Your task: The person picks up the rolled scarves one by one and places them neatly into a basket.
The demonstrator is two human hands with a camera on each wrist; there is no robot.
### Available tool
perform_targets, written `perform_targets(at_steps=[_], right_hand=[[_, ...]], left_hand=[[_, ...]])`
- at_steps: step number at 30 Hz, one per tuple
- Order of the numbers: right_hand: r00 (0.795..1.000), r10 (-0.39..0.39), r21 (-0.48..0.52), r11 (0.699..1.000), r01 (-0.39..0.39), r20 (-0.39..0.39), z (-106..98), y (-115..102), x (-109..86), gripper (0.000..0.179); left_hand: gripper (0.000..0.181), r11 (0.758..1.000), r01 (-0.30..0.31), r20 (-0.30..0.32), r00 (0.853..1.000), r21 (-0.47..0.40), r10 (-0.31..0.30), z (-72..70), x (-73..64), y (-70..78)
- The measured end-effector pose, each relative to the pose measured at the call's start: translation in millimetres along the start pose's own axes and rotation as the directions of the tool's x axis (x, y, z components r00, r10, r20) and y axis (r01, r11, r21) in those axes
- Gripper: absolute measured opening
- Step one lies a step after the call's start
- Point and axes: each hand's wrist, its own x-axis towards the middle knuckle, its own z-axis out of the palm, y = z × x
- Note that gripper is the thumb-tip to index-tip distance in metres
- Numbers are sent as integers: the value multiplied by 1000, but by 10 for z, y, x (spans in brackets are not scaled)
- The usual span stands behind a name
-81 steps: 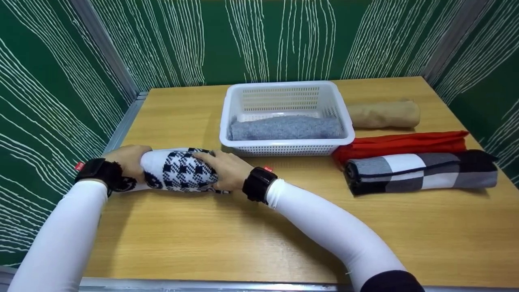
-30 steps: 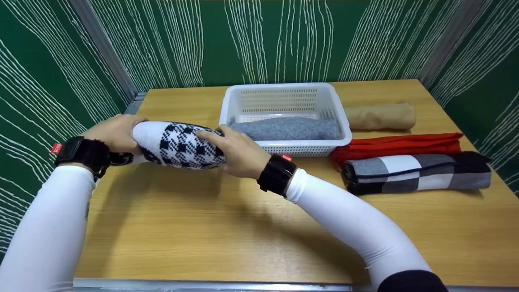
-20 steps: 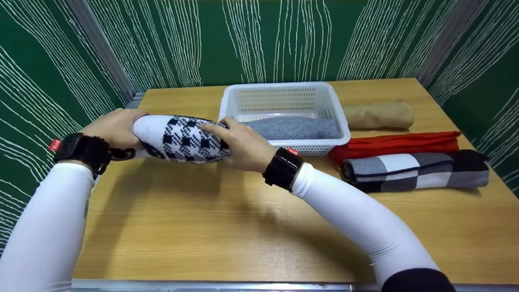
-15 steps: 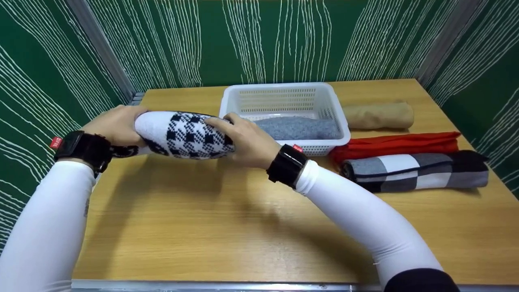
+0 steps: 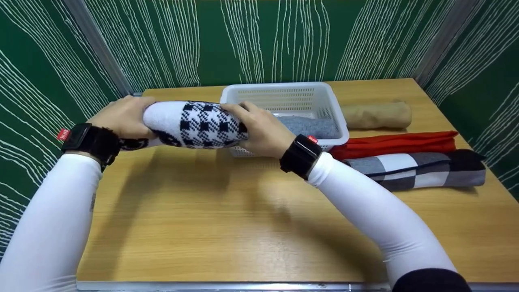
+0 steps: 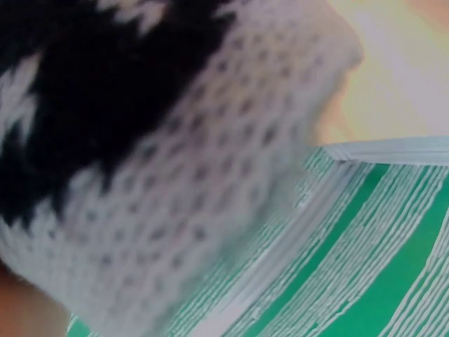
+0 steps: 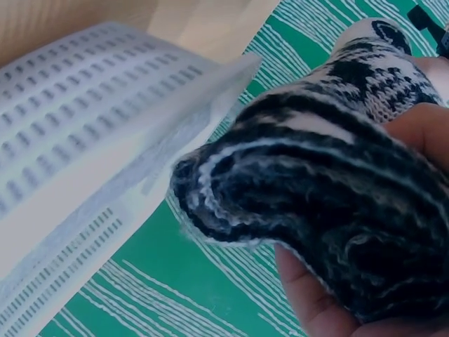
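At the far left, a white sleeve [image 5: 52,219] is ending at a black wristband [image 5: 91,142]. Beyond it the left hand [image 5: 125,117] is gripping the left end of a rolled black-and-white cloth [image 5: 202,123], its grip curling around the roll. The roll is hanging above the wooden surface [image 5: 202,227], lying roughly level between the two hands, and a patterned flap is showing beneath the left wrist. The right hand [image 5: 265,129] is holding the other end, its grip pinching the roll between thumb and fingers; in the right wrist view the coiled layers are showing at that end. Behind this hand a white basket [image 5: 284,86] is standing, and a grey cloth [image 5: 310,126] is lying inside along its near side. Farther right, a tan roll [image 5: 377,115] is resting at the back, a red cloth [image 5: 397,144] is lying in front of it, and a checked roll [image 5: 425,172] is sitting nearest the person.
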Motion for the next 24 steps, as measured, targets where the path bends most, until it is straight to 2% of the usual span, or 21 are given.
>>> perform_targets(at_steps=[9, 14, 24], right_hand=[[999, 7, -7, 1000, -7, -36, -107, 150, -59, 89], [999, 28, -7, 1000, -28, -37, -170, 244, -87, 89], [998, 53, -25, 998, -54, -24, -336, 378, -142, 93]], left_hand=[[49, 998, -56, -3, 998, -9, 56, 44, 114, 120], [50, 998, -63, 4, 998, -14, 63, 68, 161, 195], [53, 995, -91, 11, 996, 30, 91, 74, 268, 360]])
